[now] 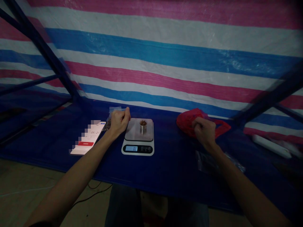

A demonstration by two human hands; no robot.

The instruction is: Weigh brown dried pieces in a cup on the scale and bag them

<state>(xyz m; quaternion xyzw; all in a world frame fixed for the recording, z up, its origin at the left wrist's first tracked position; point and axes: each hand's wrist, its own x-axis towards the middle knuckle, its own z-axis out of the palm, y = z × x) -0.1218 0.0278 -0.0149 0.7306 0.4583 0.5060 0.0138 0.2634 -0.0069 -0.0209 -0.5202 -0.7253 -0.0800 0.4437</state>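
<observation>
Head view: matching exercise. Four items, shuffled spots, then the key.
Items:
1. Small metal cup
2. Red plastic bag
3. Smartphone
4. Clear plastic bag

Spots:
A. Left of the digital kitchen scale, screen lit
B. In the fingers of the right hand
C. On the scale's platform
D. Lying on the navy tabletop, below the right hand

Pairs: 1-C, 2-B, 3-A, 4-D

Dim, bluish light, dark shadowed corners; warped wide-angle edges, slight blur
</observation>
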